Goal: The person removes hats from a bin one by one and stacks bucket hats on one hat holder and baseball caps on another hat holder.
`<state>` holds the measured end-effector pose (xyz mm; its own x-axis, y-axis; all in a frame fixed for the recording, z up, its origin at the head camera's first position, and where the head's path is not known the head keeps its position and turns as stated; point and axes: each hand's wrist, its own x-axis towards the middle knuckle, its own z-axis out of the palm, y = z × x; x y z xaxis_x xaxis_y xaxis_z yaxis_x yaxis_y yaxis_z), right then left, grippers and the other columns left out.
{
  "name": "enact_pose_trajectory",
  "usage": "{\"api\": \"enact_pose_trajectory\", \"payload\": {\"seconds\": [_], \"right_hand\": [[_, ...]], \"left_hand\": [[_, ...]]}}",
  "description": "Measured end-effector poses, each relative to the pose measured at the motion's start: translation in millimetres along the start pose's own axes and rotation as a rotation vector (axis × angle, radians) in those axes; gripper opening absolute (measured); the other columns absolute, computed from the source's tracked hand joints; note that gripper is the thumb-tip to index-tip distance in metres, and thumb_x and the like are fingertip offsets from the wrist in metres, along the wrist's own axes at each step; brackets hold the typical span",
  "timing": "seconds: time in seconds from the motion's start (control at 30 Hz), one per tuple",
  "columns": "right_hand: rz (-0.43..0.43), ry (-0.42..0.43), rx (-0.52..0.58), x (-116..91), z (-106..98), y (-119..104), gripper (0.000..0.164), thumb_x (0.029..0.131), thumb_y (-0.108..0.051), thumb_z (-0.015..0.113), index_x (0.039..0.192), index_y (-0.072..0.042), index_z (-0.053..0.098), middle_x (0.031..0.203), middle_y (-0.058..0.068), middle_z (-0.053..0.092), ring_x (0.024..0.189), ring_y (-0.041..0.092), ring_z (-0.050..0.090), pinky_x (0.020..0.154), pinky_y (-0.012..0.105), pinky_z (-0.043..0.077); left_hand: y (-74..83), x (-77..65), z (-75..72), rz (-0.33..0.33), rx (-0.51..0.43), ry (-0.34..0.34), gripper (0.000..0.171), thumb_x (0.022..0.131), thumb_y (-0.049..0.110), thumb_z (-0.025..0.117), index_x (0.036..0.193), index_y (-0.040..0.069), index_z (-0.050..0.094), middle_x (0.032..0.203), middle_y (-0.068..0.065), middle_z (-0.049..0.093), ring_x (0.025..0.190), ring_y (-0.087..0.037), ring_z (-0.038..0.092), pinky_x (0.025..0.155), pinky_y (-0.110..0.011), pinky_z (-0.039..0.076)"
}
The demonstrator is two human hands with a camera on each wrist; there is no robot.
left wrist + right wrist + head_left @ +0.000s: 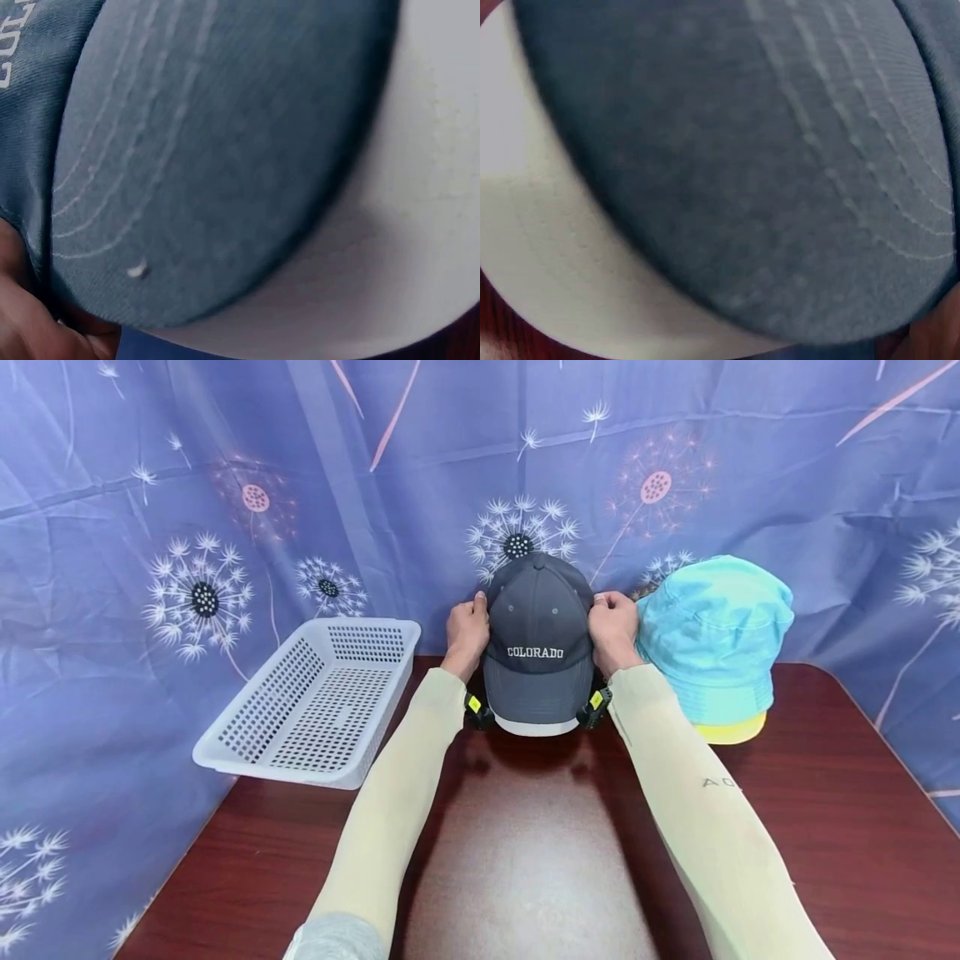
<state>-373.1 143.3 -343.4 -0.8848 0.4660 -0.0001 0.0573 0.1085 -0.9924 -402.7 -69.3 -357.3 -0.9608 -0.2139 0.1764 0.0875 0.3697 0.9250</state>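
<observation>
A dark grey baseball cap [538,618] with "COLORADO" lettered in white stands at the back of the table, its brim facing me. Below that brim shows a white brim [536,728], also large in both wrist views; the rest of whatever it belongs to is hidden. My left hand [468,632] pinches the dark cap's left edge, thumb on top. On the opposite side my right hand [614,627] pinches the right edge. Close up in the left wrist view, the dark brim [217,165] has curved stitching and a small white speck.
To the left, a white perforated plastic basket [217,752] sits at the table's edge. At right, a light blue bucket hat [720,635] lies over something with a yellow rim [731,732]. A patterned blue curtain [420,527] hangs behind the dark red table [847,827].
</observation>
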Motion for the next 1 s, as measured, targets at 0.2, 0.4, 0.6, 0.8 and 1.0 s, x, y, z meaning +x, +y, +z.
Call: {"api": "enact_pose_trajectory", "payload": {"seconds": [0.2,0.4,0.6,0.8,1.0], "right_hand": [[-0.011,0.005,0.004,2.8,2.1,1.7,0.024,0.113,-0.024,0.048,0.097,-0.014,0.062,0.107,0.006,0.056,0.099,0.023,0.053,0.084,0.033,0.046],[-0.033,0.043,-0.007,3.7,4.2,2.2,0.024,0.111,-0.02,0.048,0.095,-0.011,0.064,0.107,0.008,0.058,0.101,0.025,0.054,0.086,0.033,0.047],[-0.016,0.064,-0.034,3.3,5.7,2.6,0.022,0.109,-0.019,0.05,0.099,-0.009,0.066,0.119,0.012,0.062,0.11,0.028,0.055,0.095,0.034,0.046],[0.012,0.053,-0.037,0.8,4.1,4.4,0.023,0.111,-0.022,0.049,0.102,-0.01,0.067,0.12,0.012,0.062,0.109,0.029,0.055,0.094,0.037,0.045],[0.011,0.009,0.018,0.3,0.1,7.0,0.027,0.113,-0.027,0.05,0.098,-0.01,0.066,0.112,0.008,0.06,0.096,0.021,0.054,0.082,0.032,0.045]], "left_hand": [[0.9,-0.8,-1.3,-0.002,0.012,0.005,0.059,0.115,0.042,0.046,0.061,0.017,0.047,0.058,0.002,0.044,0.057,-0.02,0.042,0.057,-0.031,0.037],[3.3,-0.4,-2.0,-0.024,0.032,-0.003,0.059,0.114,0.043,0.046,0.061,0.017,0.048,0.059,0.001,0.046,0.06,-0.022,0.045,0.059,-0.032,0.038],[5.2,-0.7,-3.1,-0.036,0.064,-0.008,0.057,0.114,0.041,0.046,0.062,0.017,0.047,0.06,0.001,0.045,0.064,-0.023,0.047,0.062,-0.032,0.039],[3.7,-3.1,-3.0,-0.032,0.08,-0.015,0.056,0.115,0.042,0.045,0.065,0.016,0.048,0.062,0.0,0.044,0.061,-0.022,0.044,0.061,-0.033,0.038],[1.1,-5.8,-1.2,-0.008,0.048,0.013,0.056,0.114,0.043,0.046,0.064,0.017,0.048,0.061,0.001,0.044,0.058,-0.021,0.042,0.06,-0.032,0.037]]}}
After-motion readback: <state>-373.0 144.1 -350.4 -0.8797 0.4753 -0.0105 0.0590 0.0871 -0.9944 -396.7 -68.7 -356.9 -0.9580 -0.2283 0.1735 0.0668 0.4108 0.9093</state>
